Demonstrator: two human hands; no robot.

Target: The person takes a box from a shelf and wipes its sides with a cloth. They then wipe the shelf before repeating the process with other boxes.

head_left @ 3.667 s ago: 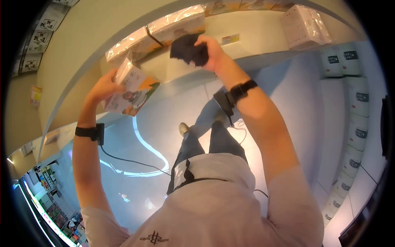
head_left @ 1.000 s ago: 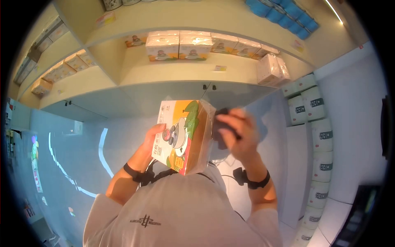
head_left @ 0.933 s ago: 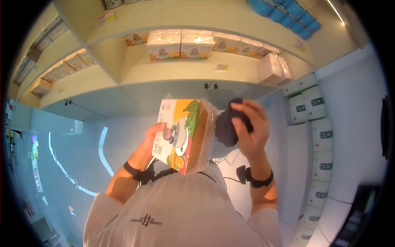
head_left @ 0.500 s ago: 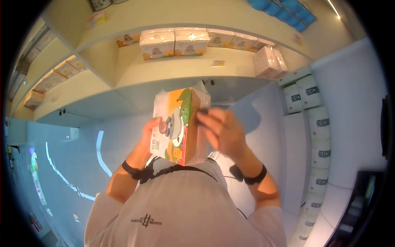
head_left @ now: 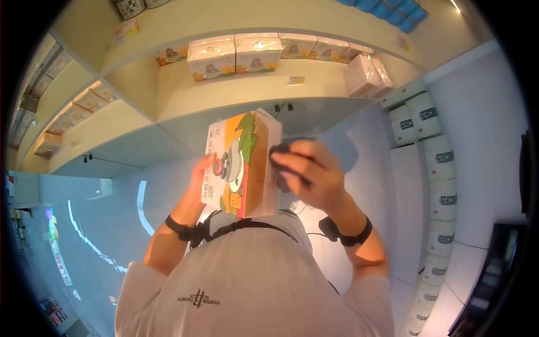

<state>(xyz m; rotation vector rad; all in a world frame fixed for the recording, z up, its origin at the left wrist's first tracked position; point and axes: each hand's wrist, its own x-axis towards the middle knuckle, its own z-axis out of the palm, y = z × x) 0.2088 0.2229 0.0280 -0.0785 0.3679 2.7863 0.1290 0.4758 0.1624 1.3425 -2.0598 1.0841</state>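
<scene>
A: Left hand (head_left: 199, 174) first. Holding what?

B: Holding a printed carton (head_left: 241, 168) by the side nearest the palm, with fingertips at the edge of the printed face. Rest of the grip hidden behind. Carton tilted, raised between both hands, apart from the shelf (head_left: 247, 90) beyond.

A: And right hand (head_left: 317, 174)?

B: Closed narrow on a dark cloth (head_left: 279, 153), thumb and fingers bunched. Cloth at the carton side facing that hand; touching or just beside the clear wrap (head_left: 273, 188), can't tell which.

A: Carton weight, by judgement?

B: Probably light to moderate; apparently supported by left hand alone. Contents not visible, so fragility unknown.

A: Stiffness?

B: Likely firm along edges and corners, with broad faces liable to dent under a hard squeeze. Clear wrap: glossy, loose at the upper corner away from left hand; probably slippery, perhaps easily torn. Cloth: soft, limp, next to weightless.

A: Best hold?

B: Across the thickness, low on the left-hand side, with fingers spread behind for support. Avoid pinching loose film: apt to slide. For the cloth, gather firmly between thumb and fingertips, leaving a soft pad towards the carton.
</scene>
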